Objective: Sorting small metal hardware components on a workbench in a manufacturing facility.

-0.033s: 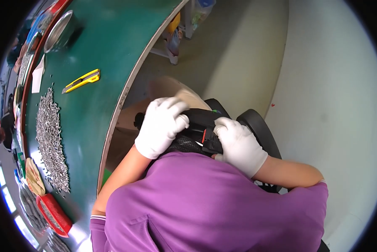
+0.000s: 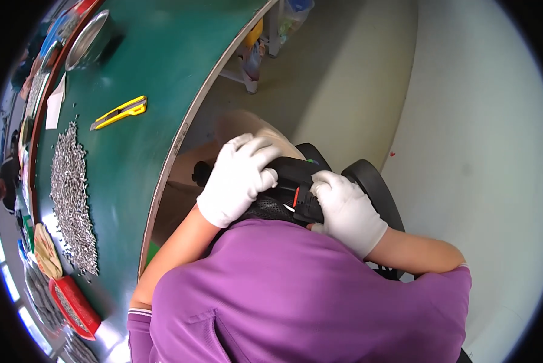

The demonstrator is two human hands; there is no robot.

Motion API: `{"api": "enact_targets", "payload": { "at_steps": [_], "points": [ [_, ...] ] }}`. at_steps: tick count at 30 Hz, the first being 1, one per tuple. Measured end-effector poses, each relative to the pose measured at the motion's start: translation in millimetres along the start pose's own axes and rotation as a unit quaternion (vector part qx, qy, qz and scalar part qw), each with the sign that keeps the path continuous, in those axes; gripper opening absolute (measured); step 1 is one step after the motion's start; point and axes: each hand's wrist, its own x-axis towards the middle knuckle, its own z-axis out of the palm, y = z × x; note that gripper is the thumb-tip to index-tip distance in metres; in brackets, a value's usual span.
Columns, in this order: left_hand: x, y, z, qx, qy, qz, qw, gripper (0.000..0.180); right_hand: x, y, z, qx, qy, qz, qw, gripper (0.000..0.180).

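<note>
Below, the broad green table top (image 2: 156, 91) with its pale curved edge takes up the upper left of the view, and the pale smooth floor (image 2: 465, 121) fills the right side. Nearest the camera, the purple short-sleeved shirt (image 2: 295, 296) covers the lower middle, with both bare forearms rising out of it toward the centre.

Next in size, a long heap of small silvery metal pieces (image 2: 71, 199) lies along the left part of the table. A round black chair seat (image 2: 374, 187) shows just behind the right hand. A red shallow tray (image 2: 71, 305) sits at the lower left edge of the table, near the end of the heap, and a shiny metal bowl (image 2: 87, 39) rests at the far upper left.

Between the two hands sits the black padded strapped device (image 2: 292, 181), held close above the purple shirt, off the table and to the right of its edge; a small red and white detail shows on its side. The left hand (image 2: 238, 178), in a white glove, lies over the device's left and top, fingers curled down around it in a grip. The right hand (image 2: 344, 209), also in a white glove, presses against the device's right side, fingers bent and closed onto it.

Smallest, a yellow utility knife (image 2: 120, 112) lies alone on the green surface, well apart from both hands.
</note>
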Motion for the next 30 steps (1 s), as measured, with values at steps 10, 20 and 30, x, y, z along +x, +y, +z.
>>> {"api": "enact_targets", "payload": {
  "at_steps": [10, 20, 30],
  "points": [
    [14.9, 2.6, 62.7, 0.116, -0.089, 0.045, 0.988, 0.030, -4.3, -5.1, -2.1, -0.013, 0.013, 0.019, 1.000, 0.054],
    [40.6, -13.3, 34.6, -0.100, -0.234, -0.021, 0.967, 0.025, -26.0, -9.7, -6.7, -0.020, 0.068, 0.034, 0.997, 0.054],
    [47.0, -7.1, 14.7, -0.156, -0.227, -0.039, 0.960, 0.027, -66.0, -10.5, -18.4, -0.102, 0.123, 0.025, 0.987, 0.031]
  ]
}}
